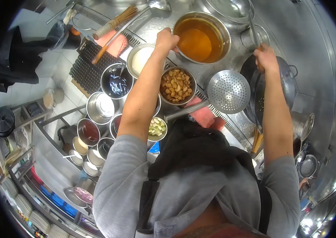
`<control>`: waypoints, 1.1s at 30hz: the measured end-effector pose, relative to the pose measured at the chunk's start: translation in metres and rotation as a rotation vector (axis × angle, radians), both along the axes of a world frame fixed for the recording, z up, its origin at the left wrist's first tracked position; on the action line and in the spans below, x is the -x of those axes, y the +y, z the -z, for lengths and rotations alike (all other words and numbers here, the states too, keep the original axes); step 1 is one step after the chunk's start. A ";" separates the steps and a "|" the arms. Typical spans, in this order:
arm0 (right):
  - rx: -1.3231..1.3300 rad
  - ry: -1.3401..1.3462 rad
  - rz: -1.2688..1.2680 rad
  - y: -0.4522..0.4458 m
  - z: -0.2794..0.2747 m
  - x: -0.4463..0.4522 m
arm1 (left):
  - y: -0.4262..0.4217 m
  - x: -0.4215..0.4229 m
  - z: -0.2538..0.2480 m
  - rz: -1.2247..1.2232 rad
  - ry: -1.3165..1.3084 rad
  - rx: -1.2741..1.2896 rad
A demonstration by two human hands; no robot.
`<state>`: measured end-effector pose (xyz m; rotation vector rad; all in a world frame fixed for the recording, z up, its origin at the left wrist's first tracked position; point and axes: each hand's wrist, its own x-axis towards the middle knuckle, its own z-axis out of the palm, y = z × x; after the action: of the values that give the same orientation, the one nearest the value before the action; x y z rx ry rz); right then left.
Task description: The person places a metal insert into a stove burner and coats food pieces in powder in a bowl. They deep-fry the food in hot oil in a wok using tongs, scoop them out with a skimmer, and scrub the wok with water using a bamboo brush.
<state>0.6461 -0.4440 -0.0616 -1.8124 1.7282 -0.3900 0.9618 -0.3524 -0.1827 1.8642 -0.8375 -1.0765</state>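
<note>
My left hand [167, 41] is closed at the left rim of a steel pot [226, 47] of orange-brown liquid. In my right hand [266, 59] is the wooden handle of a ladle [254, 31], whose metal shaft runs up to the far edge of view. Beneath my right forearm sits a dark wok [285, 75]. Between my arms lies a perforated strainer [229, 91] with a thick metal handle. Near my left forearm are a bowl of browned chunks [176, 85] and a bowl of white contents [141, 59].
Left of my arm stand a bowl of dark liquid [117, 81], an empty-looking steel bowl [101, 107] and several smaller containers. Another ladle [114, 41] and a bamboo brush [114, 24] lie at the upper left. A black mat [92, 61] is beside them. Stacked plates [39, 222] fill the lower-left shelf.
</note>
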 end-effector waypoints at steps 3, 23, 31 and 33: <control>-0.247 -0.400 0.140 -0.004 0.009 0.004 | 0.008 -0.010 -0.004 -0.020 -0.029 0.000; -0.193 -0.852 0.305 0.166 -0.016 0.091 | 0.050 0.027 0.002 -0.168 0.233 0.059; -0.155 -0.134 0.112 0.184 -0.015 0.110 | 0.061 0.039 -0.003 -0.232 0.309 0.054; 0.056 0.006 0.026 0.182 -0.019 0.110 | 0.061 0.043 -0.002 -0.226 0.327 0.056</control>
<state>0.5359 -0.2617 -0.0430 -1.8342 1.7623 -0.4480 0.9187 -0.2917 -0.1802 1.6319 -0.4520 -1.1592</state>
